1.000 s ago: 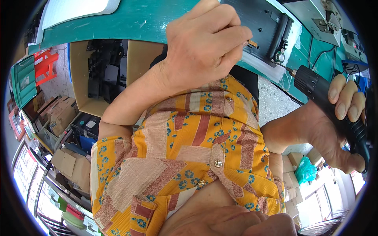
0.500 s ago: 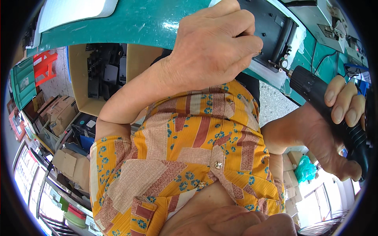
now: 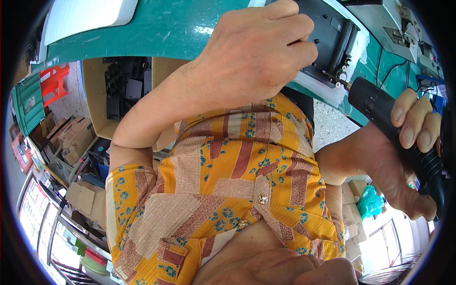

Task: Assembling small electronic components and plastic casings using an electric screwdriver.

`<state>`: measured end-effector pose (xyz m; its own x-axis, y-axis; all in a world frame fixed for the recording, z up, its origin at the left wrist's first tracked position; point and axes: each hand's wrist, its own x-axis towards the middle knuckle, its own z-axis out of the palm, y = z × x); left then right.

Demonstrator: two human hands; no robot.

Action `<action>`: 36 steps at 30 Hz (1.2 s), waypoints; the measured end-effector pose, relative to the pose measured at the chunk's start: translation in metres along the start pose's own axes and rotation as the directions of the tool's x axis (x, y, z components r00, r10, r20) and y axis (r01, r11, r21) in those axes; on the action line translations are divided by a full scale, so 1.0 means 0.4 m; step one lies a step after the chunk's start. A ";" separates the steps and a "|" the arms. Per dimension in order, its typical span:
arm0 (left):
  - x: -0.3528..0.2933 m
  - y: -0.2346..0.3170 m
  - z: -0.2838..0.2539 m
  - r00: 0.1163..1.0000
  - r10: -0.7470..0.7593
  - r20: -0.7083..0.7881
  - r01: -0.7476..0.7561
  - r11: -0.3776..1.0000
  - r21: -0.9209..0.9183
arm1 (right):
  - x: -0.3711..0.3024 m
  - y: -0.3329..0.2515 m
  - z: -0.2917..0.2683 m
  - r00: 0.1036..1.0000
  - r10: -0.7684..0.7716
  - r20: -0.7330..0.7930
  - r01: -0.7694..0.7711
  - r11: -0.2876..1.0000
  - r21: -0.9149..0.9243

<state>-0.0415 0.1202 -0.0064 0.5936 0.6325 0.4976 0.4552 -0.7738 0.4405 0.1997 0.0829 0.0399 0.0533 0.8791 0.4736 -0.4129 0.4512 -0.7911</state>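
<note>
My right hand (image 3: 387,156) is wrapped round a black electric screwdriver (image 3: 371,99), which tilts up and to the left. The metal bit points at the near right corner of a black plastic housing (image 3: 323,28), beside small round parts (image 3: 342,76) there. Whether the tip touches a screw cannot be made out. My left hand (image 3: 261,52) hangs over the housing's left side with its fingers curled closed. Its fingertips are turned away, so anything pinched in them is hidden. Under the housing lies a white foam sheet (image 3: 362,46).
A green table top (image 3: 175,31) carries another white foam sheet (image 3: 88,16) at the far left. Grey metal equipment (image 3: 382,31) with cables stands at the right. Below the table edge, a cardboard box (image 3: 166,69) contains black plastic parts (image 3: 128,85).
My left hand has shifted slightly, its fingers now more curled and the fingertips hidden. The screwdriver has moved a little toward the left; my right hand keeps its grip.
</note>
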 end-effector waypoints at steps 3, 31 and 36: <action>0.016 -0.104 0.106 0.775 0.583 -0.242 -0.446 0.777 0.444 | 0.002 -0.001 0.006 1.000 -0.001 -0.002 0.001 1.000 -0.001; -0.057 -0.045 0.097 0.961 0.167 -0.221 -0.195 0.975 -0.110 | 0.017 0.010 -0.007 0.991 0.017 0.133 -0.013 0.999 -0.037; -0.062 -0.043 0.108 0.948 0.188 -0.256 -0.217 0.972 -0.090 | 0.018 0.010 -0.014 0.984 0.040 0.174 -0.033 0.998 -0.048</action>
<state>-0.0354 0.1162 -0.0587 0.4783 0.4628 0.7464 0.2538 -0.8865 0.3870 0.2037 0.0920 0.0381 -0.1225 0.8565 0.5013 -0.3703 0.4292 -0.8238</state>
